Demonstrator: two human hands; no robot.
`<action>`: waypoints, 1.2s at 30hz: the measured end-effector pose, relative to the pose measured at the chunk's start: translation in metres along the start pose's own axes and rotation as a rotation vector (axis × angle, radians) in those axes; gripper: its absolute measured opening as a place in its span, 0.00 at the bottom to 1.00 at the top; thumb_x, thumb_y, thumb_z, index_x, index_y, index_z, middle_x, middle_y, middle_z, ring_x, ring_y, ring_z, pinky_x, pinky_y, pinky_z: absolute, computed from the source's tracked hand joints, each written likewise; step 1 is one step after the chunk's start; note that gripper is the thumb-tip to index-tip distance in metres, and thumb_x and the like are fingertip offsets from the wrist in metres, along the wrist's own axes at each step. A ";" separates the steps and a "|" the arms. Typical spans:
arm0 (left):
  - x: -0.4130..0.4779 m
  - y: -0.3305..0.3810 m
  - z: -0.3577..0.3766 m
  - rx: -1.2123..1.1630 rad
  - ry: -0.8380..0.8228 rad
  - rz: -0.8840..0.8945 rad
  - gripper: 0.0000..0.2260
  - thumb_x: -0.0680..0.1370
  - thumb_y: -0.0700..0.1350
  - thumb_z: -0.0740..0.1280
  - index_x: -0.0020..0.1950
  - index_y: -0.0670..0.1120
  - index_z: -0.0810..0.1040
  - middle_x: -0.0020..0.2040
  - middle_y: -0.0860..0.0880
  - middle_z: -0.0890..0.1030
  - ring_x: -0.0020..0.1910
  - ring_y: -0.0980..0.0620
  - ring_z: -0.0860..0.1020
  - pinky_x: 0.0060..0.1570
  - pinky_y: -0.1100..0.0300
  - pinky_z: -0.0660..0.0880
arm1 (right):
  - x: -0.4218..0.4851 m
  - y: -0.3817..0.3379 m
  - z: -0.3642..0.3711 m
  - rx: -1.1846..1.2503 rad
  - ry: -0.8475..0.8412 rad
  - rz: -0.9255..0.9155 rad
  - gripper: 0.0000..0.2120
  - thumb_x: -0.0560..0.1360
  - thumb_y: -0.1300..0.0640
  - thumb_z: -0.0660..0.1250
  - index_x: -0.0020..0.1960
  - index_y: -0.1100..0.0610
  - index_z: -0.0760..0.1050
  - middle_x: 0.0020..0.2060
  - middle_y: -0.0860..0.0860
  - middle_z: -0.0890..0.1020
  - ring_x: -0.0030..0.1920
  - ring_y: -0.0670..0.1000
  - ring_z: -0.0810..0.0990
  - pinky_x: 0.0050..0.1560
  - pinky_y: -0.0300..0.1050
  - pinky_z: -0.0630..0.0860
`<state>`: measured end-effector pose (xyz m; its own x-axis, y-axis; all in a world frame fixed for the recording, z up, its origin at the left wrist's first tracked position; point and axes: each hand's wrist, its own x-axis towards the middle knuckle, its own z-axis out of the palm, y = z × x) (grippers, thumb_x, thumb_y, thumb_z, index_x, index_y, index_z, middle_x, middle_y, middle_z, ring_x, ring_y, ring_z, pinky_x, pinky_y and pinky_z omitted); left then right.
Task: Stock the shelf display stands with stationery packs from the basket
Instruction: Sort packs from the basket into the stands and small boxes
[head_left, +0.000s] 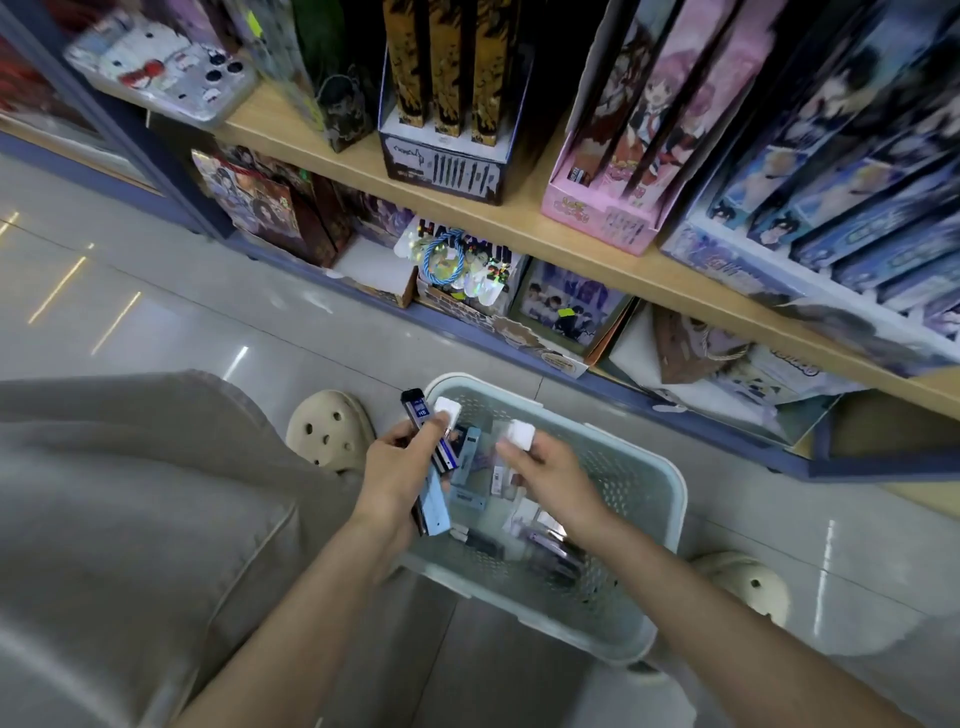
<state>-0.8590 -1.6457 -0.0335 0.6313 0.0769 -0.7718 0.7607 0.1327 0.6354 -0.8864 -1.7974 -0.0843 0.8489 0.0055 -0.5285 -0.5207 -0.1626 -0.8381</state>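
Shop aisle, tiled floor (156, 312), with a wooden shelf (519, 228) full of display stands (597, 213). On the floor just below it sits the basket (670, 499). My guess is we're mid-grab. The left hand (395, 467) grips a bunch of slim stationery packs (435, 506) over the basket's left rim. Their long axis runs up and away toward the shelf, dark end on top. The right hand (550, 467) is down among the loose packs (467, 501), and I can't tell if it's pinching one. I'd square the ends up before slotting them in upright.
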 end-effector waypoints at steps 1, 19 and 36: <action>-0.004 0.001 0.000 0.007 -0.014 0.001 0.10 0.76 0.49 0.70 0.49 0.42 0.80 0.30 0.47 0.80 0.27 0.51 0.75 0.31 0.59 0.75 | -0.005 -0.011 -0.001 0.014 -0.005 -0.020 0.03 0.78 0.57 0.63 0.49 0.53 0.76 0.42 0.46 0.81 0.38 0.37 0.78 0.42 0.32 0.75; -0.094 0.061 0.017 0.111 -0.315 0.201 0.12 0.70 0.43 0.76 0.48 0.44 0.77 0.29 0.49 0.79 0.21 0.57 0.70 0.22 0.65 0.67 | -0.092 -0.139 -0.024 0.013 0.285 -0.199 0.05 0.72 0.56 0.72 0.40 0.48 0.78 0.35 0.43 0.82 0.31 0.39 0.77 0.37 0.35 0.74; -0.154 0.157 0.057 0.087 -0.486 0.443 0.19 0.71 0.42 0.75 0.60 0.40 0.75 0.25 0.50 0.78 0.21 0.57 0.68 0.20 0.66 0.66 | -0.187 -0.280 -0.125 -0.284 0.632 -0.568 0.01 0.77 0.57 0.66 0.48 0.52 0.75 0.46 0.53 0.83 0.44 0.49 0.81 0.46 0.43 0.79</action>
<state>-0.8281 -1.6928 0.1865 0.8680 -0.3517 -0.3506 0.4099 0.1091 0.9056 -0.8883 -1.8762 0.2662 0.9067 -0.3716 0.1993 -0.0364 -0.5398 -0.8410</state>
